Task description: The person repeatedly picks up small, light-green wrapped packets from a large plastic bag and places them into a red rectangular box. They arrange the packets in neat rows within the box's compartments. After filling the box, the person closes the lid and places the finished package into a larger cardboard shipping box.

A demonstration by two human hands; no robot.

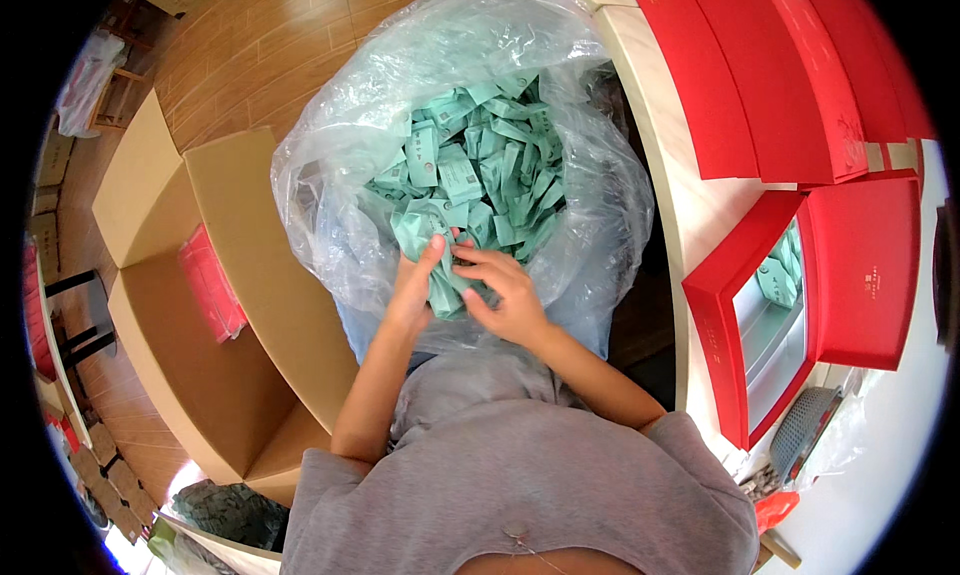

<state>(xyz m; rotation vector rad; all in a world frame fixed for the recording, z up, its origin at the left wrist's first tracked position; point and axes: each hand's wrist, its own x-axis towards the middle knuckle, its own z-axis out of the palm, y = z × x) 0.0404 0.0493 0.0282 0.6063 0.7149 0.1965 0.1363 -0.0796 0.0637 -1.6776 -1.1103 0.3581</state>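
Note:
Between my two hands is a small bunch of pale green sachets [425, 233]. My left hand [411, 287] is closed round them from the left, thumb on top. From the right, my right hand [508, 297] has its fingers curled against the same sachets, thumb lower down. Some fingertips are hidden behind the bunch. Just beyond my hands, a large clear plastic bag [330, 165] stands wide-mouthed, with a heap of matching green sachets [460, 175] inside.
An open cardboard box [190, 375] with a pink-red packet [212, 283] inside stands at left. On the pale counter [655, 105] at right, an open red gift box [865, 275] holds several green sachets [778, 280]. More red boxes [755, 65] lie beyond; a grey basket [803, 430] sits nearer.

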